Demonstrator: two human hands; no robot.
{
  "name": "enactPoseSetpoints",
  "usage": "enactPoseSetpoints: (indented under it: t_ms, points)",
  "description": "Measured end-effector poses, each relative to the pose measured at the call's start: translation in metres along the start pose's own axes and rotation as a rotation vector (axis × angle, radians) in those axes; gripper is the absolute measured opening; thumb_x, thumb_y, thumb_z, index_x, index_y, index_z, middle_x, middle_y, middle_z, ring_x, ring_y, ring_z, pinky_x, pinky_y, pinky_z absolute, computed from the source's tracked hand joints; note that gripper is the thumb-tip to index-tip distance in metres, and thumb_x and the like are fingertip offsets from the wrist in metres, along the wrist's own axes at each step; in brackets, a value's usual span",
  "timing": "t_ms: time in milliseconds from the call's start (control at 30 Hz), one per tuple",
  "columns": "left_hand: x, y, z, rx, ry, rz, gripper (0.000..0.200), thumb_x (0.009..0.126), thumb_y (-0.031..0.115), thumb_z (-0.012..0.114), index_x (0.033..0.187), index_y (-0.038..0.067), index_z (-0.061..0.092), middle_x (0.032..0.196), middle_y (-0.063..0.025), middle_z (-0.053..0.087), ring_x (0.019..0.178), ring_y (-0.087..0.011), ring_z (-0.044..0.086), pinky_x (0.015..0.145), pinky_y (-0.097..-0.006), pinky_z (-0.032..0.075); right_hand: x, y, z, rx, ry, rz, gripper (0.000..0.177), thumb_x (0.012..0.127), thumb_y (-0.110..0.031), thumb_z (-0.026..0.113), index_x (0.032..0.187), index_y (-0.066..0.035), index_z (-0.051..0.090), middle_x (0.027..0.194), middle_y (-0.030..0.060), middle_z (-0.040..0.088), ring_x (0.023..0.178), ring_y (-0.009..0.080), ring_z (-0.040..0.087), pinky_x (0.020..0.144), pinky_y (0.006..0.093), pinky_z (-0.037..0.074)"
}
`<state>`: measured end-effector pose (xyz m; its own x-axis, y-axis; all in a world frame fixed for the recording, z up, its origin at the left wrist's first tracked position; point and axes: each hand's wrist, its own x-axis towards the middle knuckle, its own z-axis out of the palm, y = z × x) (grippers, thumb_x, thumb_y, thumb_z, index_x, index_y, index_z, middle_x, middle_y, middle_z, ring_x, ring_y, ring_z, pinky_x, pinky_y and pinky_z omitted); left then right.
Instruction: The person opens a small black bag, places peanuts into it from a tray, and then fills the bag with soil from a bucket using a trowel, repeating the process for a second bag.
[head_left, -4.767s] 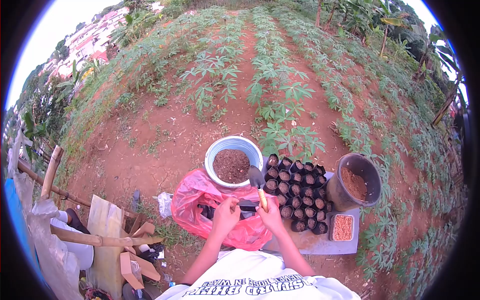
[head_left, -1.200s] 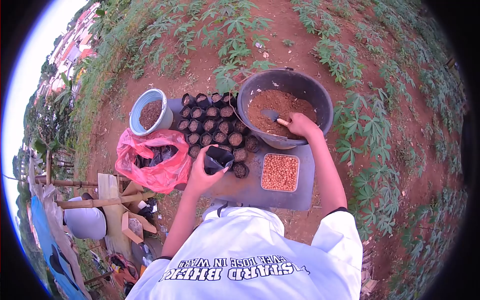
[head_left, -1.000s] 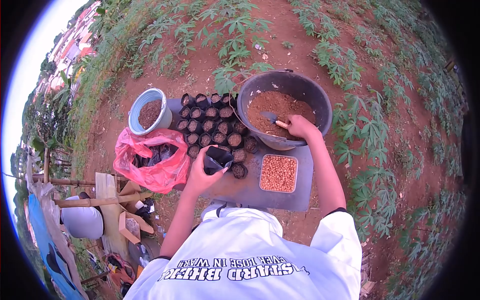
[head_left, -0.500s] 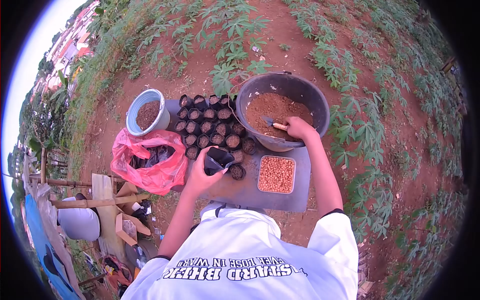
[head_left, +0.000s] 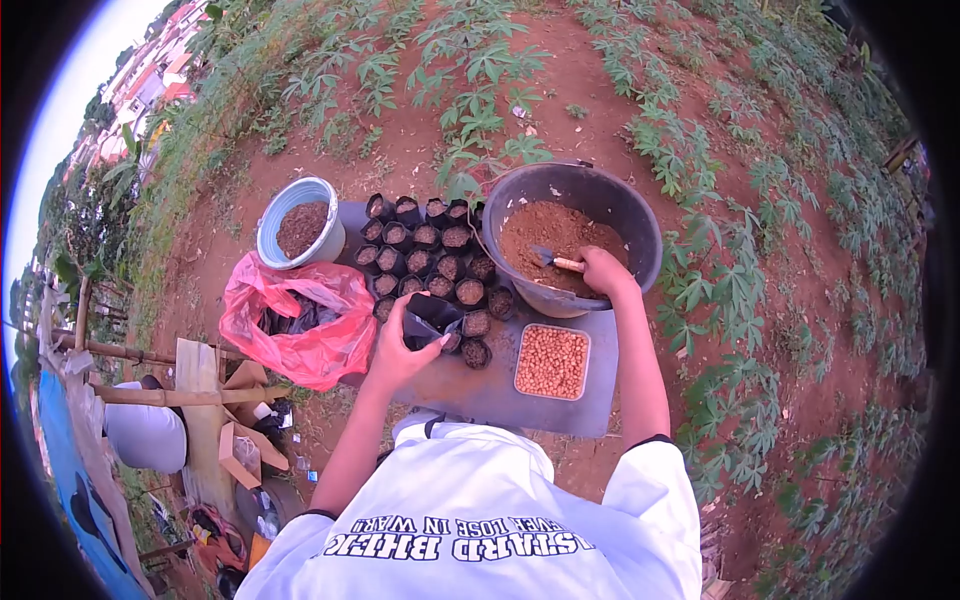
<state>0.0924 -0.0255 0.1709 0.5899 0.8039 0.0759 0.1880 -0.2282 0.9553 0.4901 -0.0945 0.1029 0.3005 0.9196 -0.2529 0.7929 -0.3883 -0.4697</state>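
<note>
My left hand [head_left: 396, 352] is closed around a black plastic seedling bag [head_left: 432, 316], whose mouth gapes open at the top. It is held over the table, close to the filled bags. In my right hand [head_left: 606, 272] is the wooden handle of a small hand trowel [head_left: 568, 265]. The trowel's grey blade rests at the brown soil [head_left: 550, 228] inside a large black bucket [head_left: 645, 225]. Several black seedling bags filled with soil [head_left: 447, 266] stand in rows on the table, left of the bucket.
On the grey table [head_left: 470, 392] sits a square plastic tub of tan seeds or kernels [head_left: 552, 362]. A pink plastic bag [head_left: 345, 345] with black plastic inside lies left, below a light-blue pail [head_left: 266, 235] of dark soil. Bamboo poles [head_left: 150, 396] stand lower left; leafy plants [head_left: 700, 250] grow around.
The view has shifted slightly, so the table and bucket appear a little lower. Both hands keep their grips, and the trowel stays at the soil in the bucket.
</note>
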Motion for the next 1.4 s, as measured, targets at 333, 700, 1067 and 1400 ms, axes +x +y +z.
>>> enactPoseSetpoints:
  t_ms: [333, 700, 1067, 1400]
  points:
    - [0.001, -0.008, -0.007, 0.003, 0.032, -0.036, 0.069, 0.076, 0.008, 0.081, 0.135, 0.005, 0.047, 0.117, -0.0101, 0.060, 0.112, -0.0205, 0.060, 0.098, -0.0342, 0.047, -0.013, -0.015, -0.008, -0.038, 0.114, 0.037, 0.014, 0.088, -0.003, 0.056, 0.099, -0.001, 0.064, 0.110, 0.0222, 0.064, 0.107, 0.0384, 0.063, 0.093, 0.0476, 0.049]
    - [0.019, 0.007, -0.010, 0.065, -0.012, -0.031, 0.071, 0.078, 0.008, 0.079, 0.138, 0.006, 0.042, 0.119, -0.0127, 0.061, 0.112, -0.0226, 0.062, 0.098, -0.0361, 0.048, -0.028, -0.026, -0.024, 0.068, 0.191, -0.056, 0.012, 0.092, -0.002, 0.053, 0.100, -0.001, 0.062, 0.106, 0.0207, 0.062, 0.104, 0.0394, 0.062, 0.089, 0.0472, 0.048]
    - [0.109, 0.019, 0.007, 0.250, -0.270, 0.146, 0.070, 0.078, 0.008, 0.077, 0.137, 0.003, 0.040, 0.123, -0.0173, 0.060, 0.118, -0.0298, 0.060, 0.102, -0.0380, 0.045, -0.068, -0.039, -0.055, 0.114, 0.288, -0.121, 0.014, 0.092, 0.001, 0.054, 0.102, 0.003, 0.063, 0.101, 0.0205, 0.063, 0.097, 0.0379, 0.062, 0.085, 0.0428, 0.048]
    - [0.168, 0.041, 0.050, 0.702, -0.517, 0.386, 0.079, 0.074, 0.009, 0.077, 0.141, -0.003, 0.036, 0.137, -0.0245, 0.051, 0.130, -0.0389, 0.048, 0.110, -0.0432, 0.041, -0.119, -0.037, -0.076, 0.159, 0.344, 0.017, 0.014, 0.095, -0.002, 0.052, 0.102, 0.003, 0.063, 0.103, 0.0198, 0.062, 0.099, 0.0384, 0.061, 0.089, 0.0442, 0.047]
